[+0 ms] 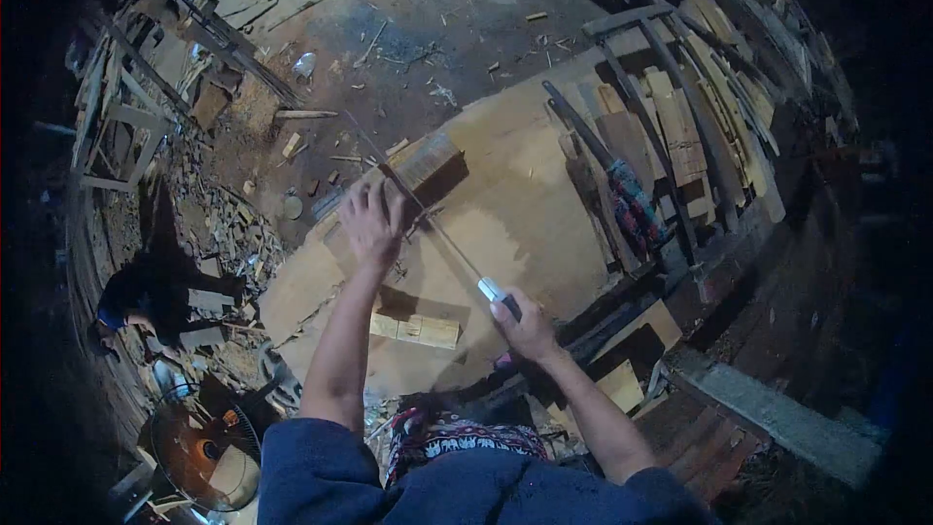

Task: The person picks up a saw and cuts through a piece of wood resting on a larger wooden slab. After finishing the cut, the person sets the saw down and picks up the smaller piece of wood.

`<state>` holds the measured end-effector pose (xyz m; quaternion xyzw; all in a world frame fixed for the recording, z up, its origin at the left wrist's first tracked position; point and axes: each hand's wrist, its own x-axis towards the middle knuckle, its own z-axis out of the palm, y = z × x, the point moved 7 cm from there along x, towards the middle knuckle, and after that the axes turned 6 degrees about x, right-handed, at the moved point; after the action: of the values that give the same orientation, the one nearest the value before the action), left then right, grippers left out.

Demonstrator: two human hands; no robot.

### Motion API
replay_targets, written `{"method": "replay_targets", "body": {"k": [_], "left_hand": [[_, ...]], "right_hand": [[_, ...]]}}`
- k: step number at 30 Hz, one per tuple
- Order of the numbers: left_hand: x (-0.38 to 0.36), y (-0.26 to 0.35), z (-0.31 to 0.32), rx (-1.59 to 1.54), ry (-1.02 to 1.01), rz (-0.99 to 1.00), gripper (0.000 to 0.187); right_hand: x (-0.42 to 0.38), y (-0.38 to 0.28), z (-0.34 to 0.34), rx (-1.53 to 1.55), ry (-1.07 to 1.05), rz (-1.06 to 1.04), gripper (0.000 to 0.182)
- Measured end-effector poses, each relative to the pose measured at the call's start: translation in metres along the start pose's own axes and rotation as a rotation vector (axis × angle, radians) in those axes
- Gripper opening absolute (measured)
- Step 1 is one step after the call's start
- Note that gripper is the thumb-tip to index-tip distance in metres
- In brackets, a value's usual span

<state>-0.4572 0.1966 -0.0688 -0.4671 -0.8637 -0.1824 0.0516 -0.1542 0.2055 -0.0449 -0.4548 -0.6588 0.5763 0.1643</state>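
Worktop (539,224) mid-frame is bearing a block (430,160), right hand (530,331) gripping a saw (490,288), seemingly cutting, needing steady strokes, left hand (373,222) hiding its grasp.

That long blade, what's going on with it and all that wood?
The person's right hand holds a long, thin blade by its handle. The blade slants past the end of a block on a big board. The left hand is right beside the blade; what its fingertips touch is hard to see. A shorter piece lies nearer the person.
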Motion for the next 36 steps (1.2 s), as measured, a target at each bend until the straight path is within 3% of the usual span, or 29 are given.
{"method": "replay_targets", "body": {"k": [1,4,6,8,11,18,22,26,28,32,36], "left_hand": [[-0.01,-0.001,0.0,0.094,-0.01,0.021,0.056],[-0.015,-0.013,0.0,0.103,-0.084,0.002,0.06],[-0.008,-0.014,-0.01,0.106,-0.079,0.002,0.06],[-0.002,-0.019,-0.01,-0.014,-0.253,0.038,0.053],[0.007,-0.033,-0.012,-0.037,-0.319,0.106,0.048],[0.023,-0.048,-0.023,-0.179,-0.314,0.119,0.042],[0.011,-0.037,-0.023,-0.061,-0.263,0.101,0.047],[-0.01,-0.02,-0.023,0.133,-0.183,0.089,0.055],[-0.017,-0.021,-0.012,0.126,-0.215,0.044,0.057],[-0.015,-0.016,-0.023,0.086,-0.224,0.005,0.057],[0.005,-0.027,-0.032,0.11,-0.108,-0.011,0.057]], "right_hand": [[-0.002,-0.009,-0.001,-0.014,0.049,-0.034,0.047],[-0.01,-0.033,0.001,-0.184,0.062,0.05,0.044],[-0.012,-0.037,0.003,-0.171,0.08,0.023,0.042],[-0.013,-0.038,0.003,-0.157,0.093,-0.005,0.041],[-0.011,-0.04,0.006,-0.164,0.108,-0.032,0.036],[-0.003,-0.072,0.02,-0.113,0.131,-0.09,0.029],[-0.01,-0.064,0.021,-0.077,0.104,-0.024,0.028],[-0.025,-0.048,0.01,-0.136,0.132,-0.085,0.028],[-0.027,-0.049,0.004,-0.217,0.181,-0.194,0.03],[-0.023,-0.046,0.001,-0.243,0.192,-0.153,0.029],[0.004,-0.033,0.007,-0.259,0.156,-0.159,0.027]]}}
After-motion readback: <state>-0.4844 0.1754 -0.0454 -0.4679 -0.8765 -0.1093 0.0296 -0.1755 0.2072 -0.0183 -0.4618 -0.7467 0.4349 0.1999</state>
